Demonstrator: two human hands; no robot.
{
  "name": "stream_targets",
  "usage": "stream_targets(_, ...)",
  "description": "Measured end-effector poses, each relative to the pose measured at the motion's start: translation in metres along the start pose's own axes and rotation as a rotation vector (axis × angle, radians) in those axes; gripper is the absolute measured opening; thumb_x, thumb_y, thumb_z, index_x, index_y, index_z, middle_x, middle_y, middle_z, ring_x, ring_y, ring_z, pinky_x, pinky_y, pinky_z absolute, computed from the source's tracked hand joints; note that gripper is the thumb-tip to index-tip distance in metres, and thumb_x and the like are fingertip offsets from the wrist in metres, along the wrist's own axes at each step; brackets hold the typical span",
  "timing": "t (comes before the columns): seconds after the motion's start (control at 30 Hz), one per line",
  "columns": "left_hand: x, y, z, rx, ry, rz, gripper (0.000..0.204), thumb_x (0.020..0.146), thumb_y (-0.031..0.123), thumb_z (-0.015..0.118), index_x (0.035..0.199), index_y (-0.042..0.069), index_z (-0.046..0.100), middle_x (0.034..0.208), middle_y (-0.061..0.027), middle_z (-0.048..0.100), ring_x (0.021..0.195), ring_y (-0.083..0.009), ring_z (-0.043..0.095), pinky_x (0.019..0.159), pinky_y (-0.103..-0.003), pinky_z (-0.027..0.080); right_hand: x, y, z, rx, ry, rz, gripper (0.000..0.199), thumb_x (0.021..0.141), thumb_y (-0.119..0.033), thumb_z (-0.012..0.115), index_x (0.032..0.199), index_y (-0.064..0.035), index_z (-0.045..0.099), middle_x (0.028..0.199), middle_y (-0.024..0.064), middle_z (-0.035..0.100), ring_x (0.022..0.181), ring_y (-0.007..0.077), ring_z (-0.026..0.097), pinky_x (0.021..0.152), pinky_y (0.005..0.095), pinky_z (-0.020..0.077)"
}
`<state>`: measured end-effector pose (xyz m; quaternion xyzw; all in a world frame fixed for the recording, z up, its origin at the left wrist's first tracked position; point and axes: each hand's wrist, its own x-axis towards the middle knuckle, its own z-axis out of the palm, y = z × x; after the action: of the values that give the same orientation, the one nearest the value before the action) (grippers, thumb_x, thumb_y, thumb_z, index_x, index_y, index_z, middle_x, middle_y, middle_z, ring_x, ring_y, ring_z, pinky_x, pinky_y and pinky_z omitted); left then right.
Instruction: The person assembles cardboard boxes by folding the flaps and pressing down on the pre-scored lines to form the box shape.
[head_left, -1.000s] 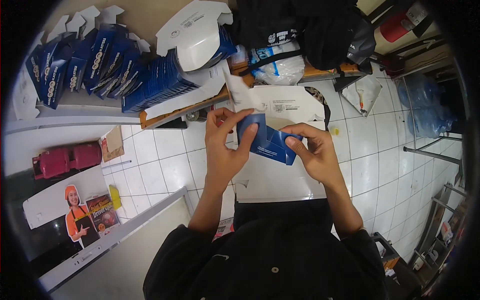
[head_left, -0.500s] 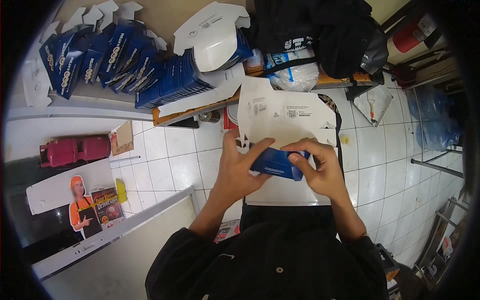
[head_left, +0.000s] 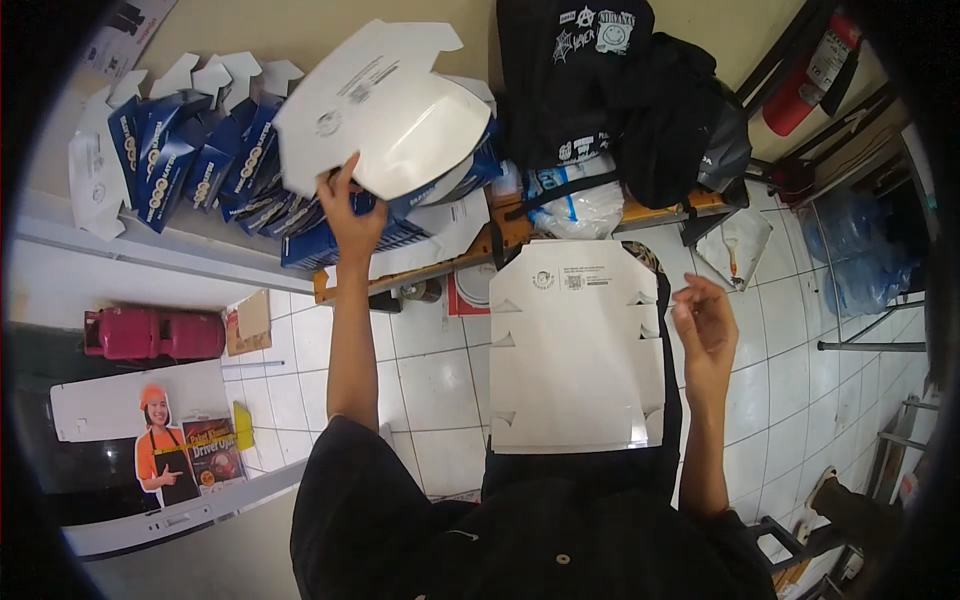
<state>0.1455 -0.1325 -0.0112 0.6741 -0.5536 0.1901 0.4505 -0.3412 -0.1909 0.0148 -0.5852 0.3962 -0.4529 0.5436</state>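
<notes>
— Held by the left hand (head_left: 352, 215)?
— A big white flat carton blank (head_left: 385, 110), raised over the shelf, gripped at its lower left edge; fingers closed round the card, thumb on the near face. Small grey printed marks on the white side, too small to read.

— And just under that hand?
— A stack of folded blue cartons (head_left: 330, 240) on the wooden shelf (head_left: 480, 250), touching or nearly touching the palm. Further to the left of the hand, a fanned row of blue cartons with white flaps (head_left: 190, 150), leaning against the wall.

— The right hand (head_left: 703, 325)?
— Empty, loosely half open, fingers curled, hovering just beside the right edge of a second white blank (head_left: 575, 350) lying flat on the lap. Cannot tell whether fingertips touch the card.

— Beyond the hands?
— Past the right hand, a black bag (head_left: 620, 90) with white printed patches, and a clear plastic bag (head_left: 585, 205) beneath it on the shelf. Far right of that, a red fire extinguisher (head_left: 815, 70). Below the left forearm, a white tiled floor (head_left: 430, 380); to the left, a pink gas cylinder (head_left: 150, 333) lying on its side, and a white board bearing a picture of a person in orange (head_left: 160, 450).
</notes>
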Motion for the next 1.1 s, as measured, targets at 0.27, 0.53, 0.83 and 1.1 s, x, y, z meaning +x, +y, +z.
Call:
stream_targets(0.27, -0.043, -0.101, 0.010, 0.118, -0.554, -0.672, 0.069, 0.078, 0.008, 0.081, 0.144, 0.019, 0.061, 0.123, -0.0189, 0.068, 0.112, -0.0352, 0.065, 0.094, -0.041, 0.052, -0.024, 0.018, -0.023, 0.005, -0.003, 0.209, 0.029, 0.099, -0.012, 0.069, 0.124, 0.0005, 0.062, 0.095, -0.0008, 0.059, 0.090, 0.0089, 0.056, 0.086, 0.0248, 0.0451)
stream_targets(0.53, -0.038, -0.002, 0.069, 0.208, -0.209, 0.118, 0.049, 0.076, 0.024, 0.087, 0.120, 0.009, 0.072, 0.101, -0.0132, 0.075, 0.105, -0.0312, 0.068, 0.094, -0.041, 0.044, -0.042, 0.050, -0.042, -0.066, 0.004, 0.308, 0.029, 0.100, -0.013, 0.067, 0.125, 0.0008, 0.062, 0.089, -0.0004, 0.061, 0.085, 0.0092, 0.056, 0.081, 0.0251, 0.0451)
stream_targets(0.83, -0.035, -0.008, 0.074, 0.308, -0.195, 0.128, 0.018, 0.084, 0.003, 0.071, 0.101, 0.008, 0.075, 0.083, -0.0077, 0.065, 0.085, -0.0281, 0.063, 0.078, -0.043, 0.041, -0.047, 0.052, -0.049, -0.046, 0.038, 0.288, 0.029, 0.099, -0.013, 0.067, 0.123, 0.0018, 0.061, 0.090, 0.0018, 0.062, 0.084, 0.0103, 0.057, 0.079, 0.0262, 0.0464)
stream_targets(1.1, -0.038, -0.044, 0.083, 0.209, -0.308, 0.133, 0.018, 0.086, 0.003, 0.065, 0.102, 0.007, 0.073, 0.093, -0.0130, 0.069, 0.093, -0.0339, 0.065, 0.083, -0.045, 0.045, -0.057, 0.061, -0.050, -0.056, 0.046, 0.296, 0.028, 0.100, -0.016, 0.068, 0.123, -0.0009, 0.063, 0.090, 0.0003, 0.063, 0.085, 0.0096, 0.059, 0.078, 0.0250, 0.0479)
